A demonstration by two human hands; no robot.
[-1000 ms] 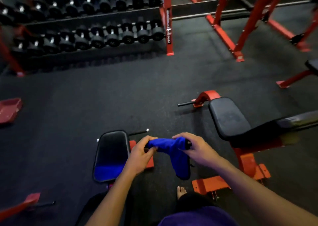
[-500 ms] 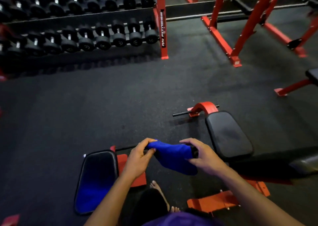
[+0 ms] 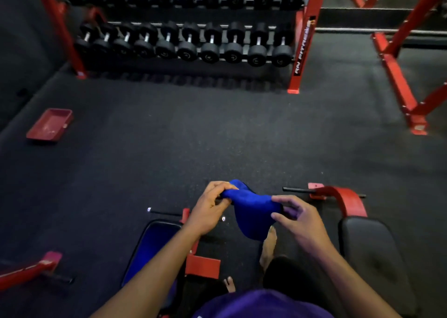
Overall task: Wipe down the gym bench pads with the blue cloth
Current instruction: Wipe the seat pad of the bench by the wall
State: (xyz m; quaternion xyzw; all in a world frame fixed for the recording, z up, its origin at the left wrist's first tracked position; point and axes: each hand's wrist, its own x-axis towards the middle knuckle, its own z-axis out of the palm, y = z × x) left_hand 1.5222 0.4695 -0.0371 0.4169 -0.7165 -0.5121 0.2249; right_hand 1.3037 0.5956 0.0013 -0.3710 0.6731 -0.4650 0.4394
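2 hands are working | left hand (image 3: 208,211) and right hand (image 3: 296,221) pinching soft blue cloth (image 3: 252,212) mid-air between black padded bench pads (image 3: 372,252) | advice: fold into flat pad, then be pressing evenly.

both hands (image 3: 210,211) pinching blue cloth (image 3: 252,212), bench pads (image 3: 370,252) below

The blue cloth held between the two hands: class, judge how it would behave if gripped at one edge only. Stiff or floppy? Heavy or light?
The blue cloth is probably floppy: its middle sags in a pouch below where the left hand and right hand hold it. It seems light, since fingers alone hold it up. Released at one edge, it would likely dangle.
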